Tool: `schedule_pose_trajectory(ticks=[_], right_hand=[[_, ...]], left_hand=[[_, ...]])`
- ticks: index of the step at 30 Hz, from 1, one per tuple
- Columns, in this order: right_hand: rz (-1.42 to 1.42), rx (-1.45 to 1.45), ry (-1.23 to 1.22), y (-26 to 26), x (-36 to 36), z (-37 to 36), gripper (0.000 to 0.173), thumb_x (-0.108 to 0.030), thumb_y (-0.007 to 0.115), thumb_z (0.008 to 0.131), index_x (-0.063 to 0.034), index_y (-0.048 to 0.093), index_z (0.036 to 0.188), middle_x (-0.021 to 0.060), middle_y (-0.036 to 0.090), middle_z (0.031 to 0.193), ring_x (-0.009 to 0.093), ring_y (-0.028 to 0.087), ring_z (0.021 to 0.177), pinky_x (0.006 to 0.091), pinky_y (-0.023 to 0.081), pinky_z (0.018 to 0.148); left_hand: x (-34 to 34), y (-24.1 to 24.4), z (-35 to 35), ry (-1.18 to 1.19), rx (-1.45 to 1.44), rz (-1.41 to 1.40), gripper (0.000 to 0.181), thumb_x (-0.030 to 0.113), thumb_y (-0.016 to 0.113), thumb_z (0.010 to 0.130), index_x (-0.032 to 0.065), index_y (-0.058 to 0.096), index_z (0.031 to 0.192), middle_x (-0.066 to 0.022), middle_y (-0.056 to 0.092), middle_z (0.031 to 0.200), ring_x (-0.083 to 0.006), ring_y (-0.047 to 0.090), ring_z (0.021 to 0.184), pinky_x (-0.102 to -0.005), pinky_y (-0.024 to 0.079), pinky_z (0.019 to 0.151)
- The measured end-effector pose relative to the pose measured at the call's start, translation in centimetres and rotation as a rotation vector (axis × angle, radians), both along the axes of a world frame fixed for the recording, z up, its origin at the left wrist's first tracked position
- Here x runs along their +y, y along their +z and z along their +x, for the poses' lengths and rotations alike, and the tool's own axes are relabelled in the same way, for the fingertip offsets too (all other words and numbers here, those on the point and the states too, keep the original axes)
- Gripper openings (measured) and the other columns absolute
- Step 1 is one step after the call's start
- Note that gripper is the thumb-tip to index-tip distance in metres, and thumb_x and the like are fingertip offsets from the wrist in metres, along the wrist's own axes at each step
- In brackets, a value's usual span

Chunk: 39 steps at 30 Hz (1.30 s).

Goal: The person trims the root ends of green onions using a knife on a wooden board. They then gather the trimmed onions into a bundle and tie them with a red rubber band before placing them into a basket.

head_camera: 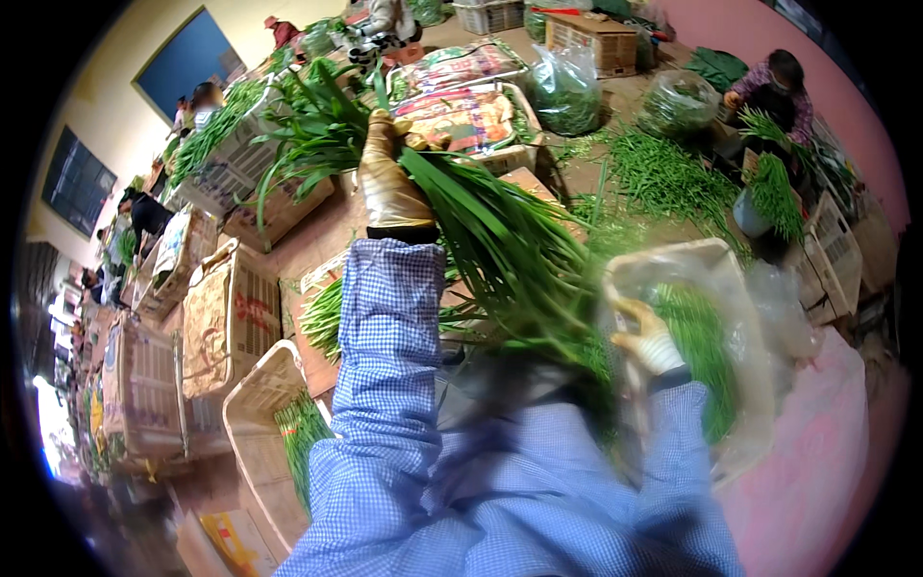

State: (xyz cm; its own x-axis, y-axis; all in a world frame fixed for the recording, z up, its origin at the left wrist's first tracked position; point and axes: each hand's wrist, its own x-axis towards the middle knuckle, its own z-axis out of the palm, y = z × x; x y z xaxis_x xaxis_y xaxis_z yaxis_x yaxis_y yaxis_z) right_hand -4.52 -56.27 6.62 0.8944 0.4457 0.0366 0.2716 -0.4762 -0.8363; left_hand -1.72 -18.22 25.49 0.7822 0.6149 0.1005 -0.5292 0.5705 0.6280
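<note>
My left hand, in a worn, soiled glove, is stretched forward and grips a large bunch of long green leafy stalks. Leaves fan out on its left, and the thinner stalks slant down to the right, blurred by motion. My right hand, in a pale glove, has its fingers apart and nothing visible between them. It is over the near-left side of a plastic-lined crate. Inside that crate lies a pile of thin green stems, partly covered by my right forearm.
On the left, a crate holds banded green bundles. Beyond it are several stacked crates. Cut greens cover the floor ahead, beside filled plastic bags. A person sits at right handling greens; others work farther back.
</note>
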Motion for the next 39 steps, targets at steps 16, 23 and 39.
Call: schedule_pose_trajectory(ticks=[16,23,39], right_hand=[[-0.678,-0.090,-0.096,-13.2,1.8,3.1,0.025,-0.024,0.057,0.087,-0.0034,0.066,0.097,0.0212,0.068,0.099,0.036,0.067,0.094,0.0442,0.053,0.081],[-0.129,-0.384,-0.177,2.6,3.5,-2.5,0.030,-0.032,0.069,0.087,-0.0096,0.069,0.108,0.0130,0.069,0.100,0.030,0.067,0.094,0.0384,0.053,0.083],[0.423,-0.041,-0.150,3.7,10.8,0.3,0.018,-0.016,0.073,0.084,-0.0029,0.072,0.096,0.0107,0.070,0.094,0.023,0.065,0.092,0.0322,0.049,0.086]], left_hand=[[-1.5,0.0,-0.3,-0.156,-0.239,-0.051,0.035,0.040,0.060,0.096,0.0090,0.057,0.080,-0.0033,0.050,0.061,-0.0229,0.052,0.058,-0.0508,0.051,0.083],[-1.1,-0.2,-0.8,-0.134,-0.208,0.013,0.037,0.041,0.058,0.097,0.0092,0.056,0.078,-0.0026,0.050,0.060,-0.0228,0.052,0.056,-0.0506,0.052,0.083],[-4.3,-1.0,2.2,0.157,0.157,0.040,0.033,0.035,0.065,0.094,0.0021,0.062,0.088,-0.0086,0.064,0.078,-0.0213,0.062,0.062,-0.0341,0.055,0.057]])
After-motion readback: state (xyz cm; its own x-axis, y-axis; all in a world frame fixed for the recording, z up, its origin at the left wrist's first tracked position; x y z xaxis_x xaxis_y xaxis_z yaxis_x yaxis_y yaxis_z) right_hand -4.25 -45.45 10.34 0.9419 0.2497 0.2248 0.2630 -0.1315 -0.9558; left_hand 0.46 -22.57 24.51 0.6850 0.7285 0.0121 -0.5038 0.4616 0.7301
